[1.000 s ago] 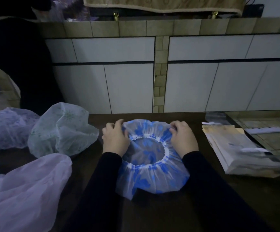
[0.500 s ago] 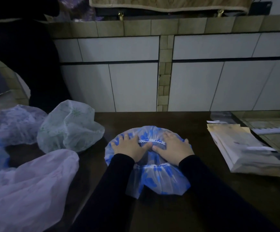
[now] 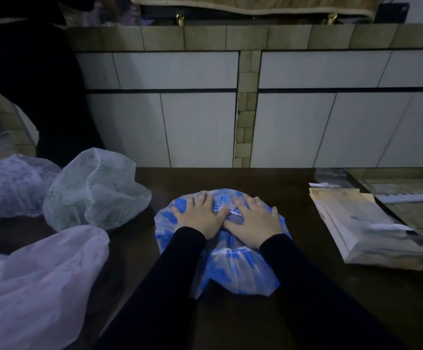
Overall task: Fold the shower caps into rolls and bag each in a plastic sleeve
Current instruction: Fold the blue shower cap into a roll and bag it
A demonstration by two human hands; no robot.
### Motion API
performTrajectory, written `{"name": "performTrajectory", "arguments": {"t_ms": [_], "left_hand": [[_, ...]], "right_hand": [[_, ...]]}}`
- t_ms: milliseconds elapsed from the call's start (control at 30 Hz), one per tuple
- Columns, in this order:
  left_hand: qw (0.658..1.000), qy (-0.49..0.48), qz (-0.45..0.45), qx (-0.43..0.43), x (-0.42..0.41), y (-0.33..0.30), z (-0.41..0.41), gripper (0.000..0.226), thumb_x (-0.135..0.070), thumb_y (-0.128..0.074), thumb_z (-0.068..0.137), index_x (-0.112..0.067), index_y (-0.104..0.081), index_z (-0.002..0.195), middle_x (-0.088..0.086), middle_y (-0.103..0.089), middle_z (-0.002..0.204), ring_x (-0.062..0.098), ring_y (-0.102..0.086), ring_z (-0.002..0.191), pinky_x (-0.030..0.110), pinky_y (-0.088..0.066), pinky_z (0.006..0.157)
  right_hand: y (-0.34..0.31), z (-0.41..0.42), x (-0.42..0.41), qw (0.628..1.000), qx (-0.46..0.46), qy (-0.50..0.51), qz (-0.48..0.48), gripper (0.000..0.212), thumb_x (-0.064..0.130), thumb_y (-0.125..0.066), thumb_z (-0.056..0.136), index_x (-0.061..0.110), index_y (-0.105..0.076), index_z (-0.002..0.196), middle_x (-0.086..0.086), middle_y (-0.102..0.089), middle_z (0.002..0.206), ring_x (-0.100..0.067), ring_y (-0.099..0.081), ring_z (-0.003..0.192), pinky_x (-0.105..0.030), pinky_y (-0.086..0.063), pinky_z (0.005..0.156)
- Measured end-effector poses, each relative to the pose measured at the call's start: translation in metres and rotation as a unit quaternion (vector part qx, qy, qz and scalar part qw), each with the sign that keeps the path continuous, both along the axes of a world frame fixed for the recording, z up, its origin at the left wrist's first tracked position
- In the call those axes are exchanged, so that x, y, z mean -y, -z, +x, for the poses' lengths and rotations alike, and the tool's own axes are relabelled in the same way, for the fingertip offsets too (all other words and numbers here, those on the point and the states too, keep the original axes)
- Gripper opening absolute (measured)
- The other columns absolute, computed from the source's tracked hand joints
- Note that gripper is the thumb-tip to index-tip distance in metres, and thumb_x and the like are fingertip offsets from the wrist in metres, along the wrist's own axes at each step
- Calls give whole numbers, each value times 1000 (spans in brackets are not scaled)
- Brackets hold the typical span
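The left hand [image 3: 200,217] and the right hand [image 3: 254,219] were laid flat, palms down, side by side on the blue-patterned shower cap [image 3: 233,270], fingers straight and spread, nothing being gripped by either. The thumbs were brought close together over the cap's white elastic band. Both arms were covered by dark sleeves [image 3: 154,294]. The cap was pressed flat against the dark tabletop [image 3: 243,178] near the middle of its width, closer to the far edge than to the near one, with its far half seen beneath the palms and its near half spread out between the forearms. Toward the left edge of the tabletop, other loose caps were noted: a pale green shower cap [image 3: 96,190] puffed up just left of the hands, a lilac shower cap [image 3: 13,185] beyond it at the far left, and a pink shower cap [image 3: 36,281] spread at the near left corner. A further scrap of blue material was glimpsed at the left edge. Toward the right edge, well apart from the hands, a stack of plastic sleeves [image 3: 367,231] backed with tan card was seen lying flat. A white-tiled wall [image 3: 331,127] was observed behind the far edge.
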State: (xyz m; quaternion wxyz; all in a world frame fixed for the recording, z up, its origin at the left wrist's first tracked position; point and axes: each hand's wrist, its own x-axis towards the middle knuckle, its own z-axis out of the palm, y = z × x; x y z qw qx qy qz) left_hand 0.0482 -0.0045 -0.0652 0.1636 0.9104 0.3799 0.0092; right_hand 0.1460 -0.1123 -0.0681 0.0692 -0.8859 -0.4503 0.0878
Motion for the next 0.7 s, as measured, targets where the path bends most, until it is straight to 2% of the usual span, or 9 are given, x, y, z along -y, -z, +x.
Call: {"name": "performTrajectory", "arguments": {"t_ms": [100,167,267,333,433,533,600,700], "left_hand": [[991,34,-44,124,3,-15,-15,58,-55,-42,97,-24,-40,146,-3,-11,163,21,-19,148,58,-13,118],[983,21,-7,183,12,-27,-30,54,-48,-45,98,-23,-42,146,-6,-23,160,14,-28,144,51,-13,120],[986,-37,70,149,33,-31,-50,56,-51,-42,97,-22,-42,145,-3,-33,156,17,-29,143,56,-12,116],[988,-62,67,126,50,-23,-61,59,-52,-40,96,-18,-39,144,4,-31,156,24,-25,145,58,-14,117],[995,-68,37,60,69,-8,-70,68,-50,-33,99,-15,-14,155,8,-7,164,29,-3,150,56,-2,117],[999,-47,12,3,61,1,-71,79,-66,-25,95,-22,2,156,6,6,164,28,7,150,55,4,117],[1000,-24,14,15,48,1,-70,79,-68,-29,94,-28,0,155,3,0,164,25,2,151,53,2,118],[998,-3,18,57,40,-2,-70,73,-61,-36,96,-30,-9,155,2,-9,164,21,-5,150,51,-2,119]], "right_hand": [[-7,0,7,999,-17,-11,26,75,70,-29,91,32,-11,153,1,-7,162,-23,-5,148,-55,-4,116],[-19,-3,15,997,-5,0,79,65,62,-28,96,30,-20,152,2,-14,161,-23,-9,148,-54,-7,117],[-30,-20,29,992,11,12,127,62,60,-27,97,29,-26,150,3,-22,159,-20,-16,146,-52,-13,116],[-23,-41,41,997,-4,10,77,70,69,-17,92,34,-15,152,0,-17,160,-24,-12,147,-56,-11,115],[-6,-57,51,1000,-26,-4,-16,74,74,-8,87,40,0,152,-2,2,162,-30,4,148,-60,2,113],[-1,-40,51,1000,-6,-12,-18,77,78,-10,85,41,-1,152,2,5,162,-26,5,148,-58,3,114],[-2,-24,50,1000,2,3,-20,79,78,-12,85,39,-1,152,3,2,162,-23,2,149,-56,-2,117],[-4,-14,51,1000,13,4,-15,76,75,-17,88,36,-4,153,2,-4,162,-20,-4,149,-54,-7,118]]}}
